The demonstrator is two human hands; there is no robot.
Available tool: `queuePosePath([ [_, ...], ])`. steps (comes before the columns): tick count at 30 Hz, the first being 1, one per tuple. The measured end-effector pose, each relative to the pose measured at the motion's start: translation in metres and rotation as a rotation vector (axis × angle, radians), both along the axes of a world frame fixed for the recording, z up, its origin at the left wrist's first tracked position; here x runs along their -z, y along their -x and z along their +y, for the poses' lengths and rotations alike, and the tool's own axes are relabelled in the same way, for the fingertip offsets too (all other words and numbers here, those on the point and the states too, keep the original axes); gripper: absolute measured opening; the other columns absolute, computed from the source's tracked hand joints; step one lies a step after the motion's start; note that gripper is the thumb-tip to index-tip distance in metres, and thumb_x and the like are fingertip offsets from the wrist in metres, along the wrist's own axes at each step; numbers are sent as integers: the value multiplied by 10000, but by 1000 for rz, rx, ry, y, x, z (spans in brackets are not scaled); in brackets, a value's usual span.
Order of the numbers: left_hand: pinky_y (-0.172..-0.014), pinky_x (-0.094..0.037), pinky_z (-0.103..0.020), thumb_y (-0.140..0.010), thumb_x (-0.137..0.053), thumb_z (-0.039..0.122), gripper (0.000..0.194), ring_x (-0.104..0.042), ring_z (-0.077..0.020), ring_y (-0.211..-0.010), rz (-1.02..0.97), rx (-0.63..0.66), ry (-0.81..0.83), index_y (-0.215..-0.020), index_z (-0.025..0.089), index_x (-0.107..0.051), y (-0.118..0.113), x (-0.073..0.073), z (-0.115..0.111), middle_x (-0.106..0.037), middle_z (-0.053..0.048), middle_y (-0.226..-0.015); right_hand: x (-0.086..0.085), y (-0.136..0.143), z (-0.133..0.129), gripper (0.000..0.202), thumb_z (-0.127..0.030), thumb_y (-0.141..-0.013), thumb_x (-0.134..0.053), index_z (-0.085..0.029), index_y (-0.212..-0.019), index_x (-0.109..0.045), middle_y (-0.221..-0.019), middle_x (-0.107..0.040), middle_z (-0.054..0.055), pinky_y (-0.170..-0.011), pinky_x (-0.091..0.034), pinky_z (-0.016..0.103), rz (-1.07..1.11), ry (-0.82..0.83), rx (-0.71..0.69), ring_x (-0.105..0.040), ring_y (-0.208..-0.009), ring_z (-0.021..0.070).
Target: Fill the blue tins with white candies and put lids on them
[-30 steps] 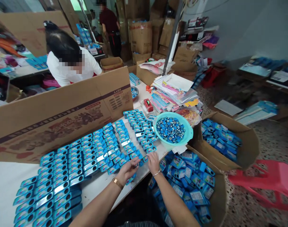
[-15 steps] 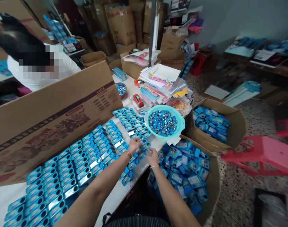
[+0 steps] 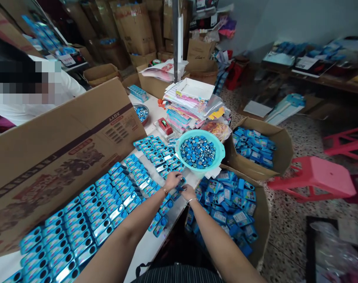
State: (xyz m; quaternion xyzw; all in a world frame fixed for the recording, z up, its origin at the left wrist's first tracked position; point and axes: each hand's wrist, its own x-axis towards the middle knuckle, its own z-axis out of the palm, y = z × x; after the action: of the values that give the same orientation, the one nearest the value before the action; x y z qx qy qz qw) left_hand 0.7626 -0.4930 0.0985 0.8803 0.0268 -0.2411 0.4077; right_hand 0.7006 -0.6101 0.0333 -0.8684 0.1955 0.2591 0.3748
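Observation:
Rows of small blue boxes [image 3: 117,188], each with a round dark hole or a blue disc at one end, stand on the white table. My left hand [image 3: 173,181] is at the right end of these rows, its fingers bent and closed at a small blue box [image 3: 181,183]. Close by on the right, my right hand [image 3: 188,193] has thumb and fingers pinched at the same box; the fingertips partly hide it. Just beyond both hands, a turquoise basin [image 3: 221,151] holds many round blue and silver caps [image 3: 198,151].
Cartons of blue boxes stand right of the table, one near [image 3: 263,224] and one farther [image 3: 285,145]. A large cardboard panel [image 3: 64,157] borders the left. Behind are a paper stack [image 3: 193,94], a red device [image 3: 165,126] and a metal bowl [image 3: 146,118]. A person sits at left; a pink stool [image 3: 326,175] is right.
The view has turned slightly right. My hands have drawn closer together around a small blue box at the table's right edge.

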Motion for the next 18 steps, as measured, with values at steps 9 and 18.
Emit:
queuePosePath([
  [9,-785,-447,-273,-656,-579,-36,389,-637,-231,-946,-37,85,-190,-1018,85,-656,-3,6,-13,-682,-120,-989,-7,-6,9,258,-173,-661,-622,-210,-907,-690,-891,-715,87,-648,-444,294,70,45,57,-670,-869,255],
  [18,-909,-462,-392,-752,-660,13,321,-615,-320,-1103,24,85,-261,-1066,62,-612,-11,18,-31,-665,-198,-1062,-5,12,3,285,-266,-711,-693,-212,-989,-659,-763,-674,18,-672,-461,275,-19,-67,51,-652,-776,207],
])
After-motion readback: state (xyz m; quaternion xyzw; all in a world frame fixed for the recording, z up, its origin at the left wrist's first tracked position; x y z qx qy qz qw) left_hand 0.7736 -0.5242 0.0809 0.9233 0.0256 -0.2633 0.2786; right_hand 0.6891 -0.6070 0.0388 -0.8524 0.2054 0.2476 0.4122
